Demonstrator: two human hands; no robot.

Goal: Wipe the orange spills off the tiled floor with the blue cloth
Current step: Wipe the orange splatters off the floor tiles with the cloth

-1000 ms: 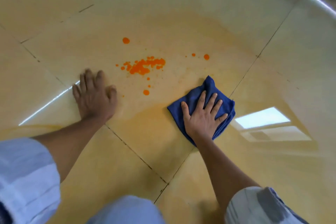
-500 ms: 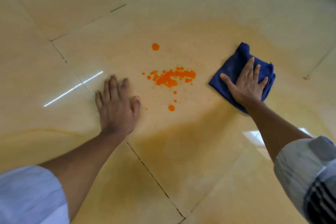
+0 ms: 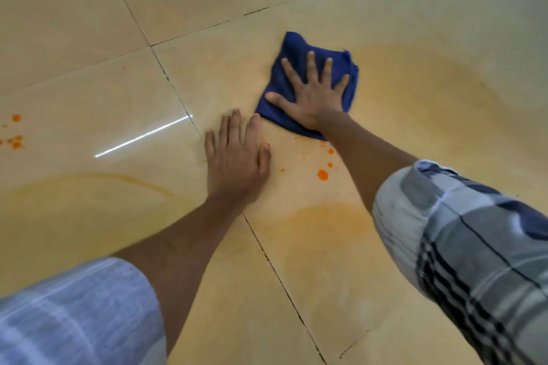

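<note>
Since half a second ago your right hand has slid the cloth left over the main spill, ending just beside your left hand.

Your right fingers lie spread and flat on the cloth, pressing, not gripping. Your left hand rests flat on the floor, holding nothing. Orange drops remain near the cloth's near edge; more drops sit far left.

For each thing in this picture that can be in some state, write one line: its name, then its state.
Folded blue cloth: flat on the floor, pressed.
Right hand: fingers spread, pressing the cloth.
Left hand: flat on bare tile.
Orange spill drops: unwiped, beside the cloth.
Orange spots at left edge: unwiped.
Glossy beige tiled floor: orange-smeared.
</note>
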